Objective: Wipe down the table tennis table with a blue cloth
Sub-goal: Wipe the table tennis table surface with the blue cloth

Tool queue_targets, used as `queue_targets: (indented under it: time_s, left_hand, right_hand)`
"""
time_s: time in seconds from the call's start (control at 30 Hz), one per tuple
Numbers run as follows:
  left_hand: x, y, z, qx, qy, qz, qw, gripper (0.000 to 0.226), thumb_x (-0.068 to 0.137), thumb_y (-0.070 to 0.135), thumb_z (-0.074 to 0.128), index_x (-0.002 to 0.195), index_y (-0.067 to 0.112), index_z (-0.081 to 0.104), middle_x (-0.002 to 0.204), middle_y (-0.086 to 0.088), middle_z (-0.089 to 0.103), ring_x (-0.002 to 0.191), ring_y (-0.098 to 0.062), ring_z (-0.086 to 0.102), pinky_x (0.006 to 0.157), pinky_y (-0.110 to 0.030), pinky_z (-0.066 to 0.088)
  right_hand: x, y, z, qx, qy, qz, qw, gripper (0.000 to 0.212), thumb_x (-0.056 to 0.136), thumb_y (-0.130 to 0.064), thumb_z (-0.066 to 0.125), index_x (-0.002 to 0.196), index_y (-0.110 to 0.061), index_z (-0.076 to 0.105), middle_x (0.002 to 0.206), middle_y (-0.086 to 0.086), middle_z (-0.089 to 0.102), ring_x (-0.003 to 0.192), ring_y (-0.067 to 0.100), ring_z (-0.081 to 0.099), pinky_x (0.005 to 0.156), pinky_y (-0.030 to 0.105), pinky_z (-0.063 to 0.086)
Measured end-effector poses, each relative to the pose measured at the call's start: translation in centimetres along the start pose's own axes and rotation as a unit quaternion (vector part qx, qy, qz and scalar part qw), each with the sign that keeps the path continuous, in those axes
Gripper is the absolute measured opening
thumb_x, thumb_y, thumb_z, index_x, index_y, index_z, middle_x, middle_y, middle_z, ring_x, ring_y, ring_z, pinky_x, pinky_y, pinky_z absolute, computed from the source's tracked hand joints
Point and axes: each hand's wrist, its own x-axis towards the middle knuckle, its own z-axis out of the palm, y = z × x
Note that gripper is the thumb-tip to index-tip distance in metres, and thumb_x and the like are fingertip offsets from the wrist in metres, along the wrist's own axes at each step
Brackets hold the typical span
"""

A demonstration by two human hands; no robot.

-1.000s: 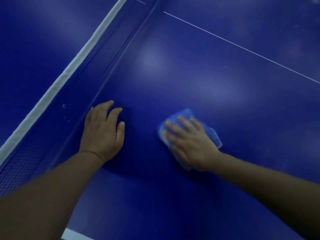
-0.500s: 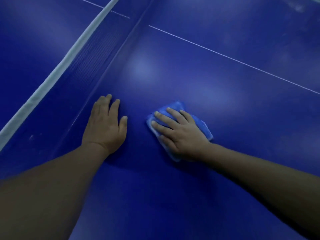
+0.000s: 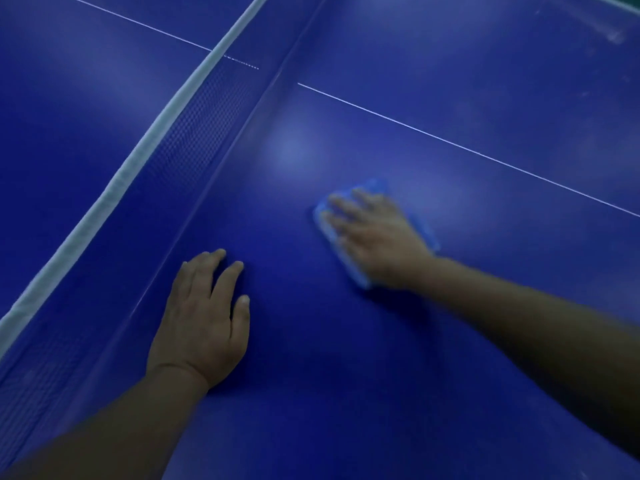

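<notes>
A dark blue table tennis table [image 3: 450, 81] fills the view. My right hand [image 3: 377, 237] lies flat, fingers straight, pressing a folded light blue cloth [image 3: 427, 233] onto the surface near the middle; the hand and cloth are motion-blurred and the hand covers most of the cloth. My left hand [image 3: 204, 320] rests palm down on the table to the left of the cloth, close to the net, with nothing in it.
The net [image 3: 194, 133] with its white top band [image 3: 138, 157] runs diagonally from lower left to upper centre, just left of my left hand. A thin white centre line [image 3: 467, 147] crosses the table beyond the cloth. Dusty marks [image 3: 616, 36] show at the far right corner.
My right hand has slid the cloth away from my left hand, farther up the table toward the white line. My left hand stays planted by the net. The view has tilted up.
</notes>
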Motion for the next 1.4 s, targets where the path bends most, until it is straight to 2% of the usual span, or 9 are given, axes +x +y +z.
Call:
queue_targets:
  time_s: [0.07,0.17,0.53,0.7,0.9,1.07,1.17,1.3,1.4]
  left_hand:
    - [0.2,-0.1,0.0,0.008,0.004,0.005,1.000,0.058,0.095,0.038,0.031,0.135,0.003,0.054,0.147,-0.017,0.042,0.140,-0.036,0.034,0.116,-0.058,0.027]
    - [0.1,-0.3,0.2,0.023,0.007,0.014,1.000,0.056,0.095,0.036,0.033,0.134,0.003,0.056,0.146,-0.017,0.044,0.140,-0.035,0.035,0.116,-0.057,0.027]
    - [0.2,-0.7,0.6,0.040,0.011,0.030,0.999,0.056,0.096,0.037,0.034,0.145,0.009,0.039,0.160,-0.015,0.025,0.150,-0.029,0.018,0.118,-0.052,0.012]
    - [0.4,-0.6,0.2,0.067,-0.040,0.028,0.997,0.057,0.097,0.039,0.032,0.145,0.011,0.046,0.160,-0.012,0.028,0.150,-0.027,0.018,0.117,-0.052,0.012]
    - [0.6,-0.6,-0.1,0.071,-0.057,0.026,0.996,0.057,0.097,0.039,0.033,0.143,0.010,0.048,0.158,-0.014,0.032,0.150,-0.029,0.020,0.116,-0.054,0.014]
    - [0.5,-0.6,-0.1,0.076,-0.060,0.025,0.995,0.056,0.097,0.039,0.032,0.143,0.010,0.049,0.158,-0.014,0.033,0.149,-0.030,0.021,0.114,-0.054,0.016]
    - [0.6,-0.7,0.0,0.068,-0.056,0.031,0.996,0.057,0.095,0.038,0.034,0.141,0.009,0.051,0.157,-0.015,0.035,0.148,-0.031,0.024,0.114,-0.055,0.017]
    - [0.8,-0.6,-0.1,0.078,-0.052,0.035,0.995,0.058,0.093,0.039,0.035,0.139,0.009,0.054,0.155,-0.016,0.037,0.147,-0.032,0.024,0.112,-0.055,0.018]
    - [0.7,-0.7,-0.1,0.089,-0.058,0.036,0.994,0.058,0.095,0.040,0.034,0.141,0.009,0.052,0.156,-0.015,0.035,0.148,-0.031,0.023,0.113,-0.055,0.018]
  right_hand:
    - [-0.3,6.8,0.2,-0.050,-0.019,0.103,0.993,0.048,0.097,-0.020,0.035,0.131,0.007,0.056,0.141,0.026,0.053,0.132,0.046,0.048,0.103,0.054,0.040]
    - [-1.2,10.7,0.2,-0.033,-0.061,0.287,0.955,0.050,0.107,-0.024,0.020,0.147,-0.004,0.042,0.161,0.016,0.029,0.148,0.039,0.025,0.117,0.052,0.024]
    - [15.0,-5.0,-0.7,0.074,0.058,-0.168,0.981,0.044,0.103,-0.037,0.038,0.142,-0.025,0.055,0.150,0.002,0.050,0.135,0.038,0.045,0.108,0.054,0.035]
    - [21.0,2.8,-1.4,-0.015,0.026,0.065,0.997,0.052,0.104,-0.039,0.022,0.150,-0.023,0.043,0.160,0.001,0.034,0.150,0.040,0.018,0.117,0.059,0.016]
    - [17.6,-1.3,-0.8,0.020,0.018,-0.152,0.988,0.051,0.102,-0.036,0.029,0.142,-0.014,0.053,0.148,0.005,0.052,0.139,0.038,0.041,0.112,0.055,0.026]
    - [23.4,4.6,-1.8,0.038,-0.017,0.160,0.986,0.053,0.108,-0.034,0.020,0.155,-0.012,0.030,0.165,0.002,0.022,0.152,0.038,0.007,0.118,0.062,0.008]
    - [20.3,-0.2,-0.8,0.015,0.038,0.025,0.999,0.048,0.104,-0.030,0.030,0.139,-0.006,0.051,0.151,0.013,0.045,0.140,0.043,0.035,0.106,0.060,0.029]
    - [16.2,-1.9,-0.4,0.052,0.016,-0.117,0.992,0.053,0.104,-0.038,0.028,0.148,-0.013,0.044,0.154,0.004,0.044,0.143,0.033,0.035,0.113,0.050,0.023]
    - [21.4,3.0,-1.3,0.005,0.019,0.042,0.999,0.050,0.104,-0.032,0.029,0.144,-0.008,0.047,0.155,0.008,0.040,0.141,0.037,0.035,0.107,0.053,0.030]
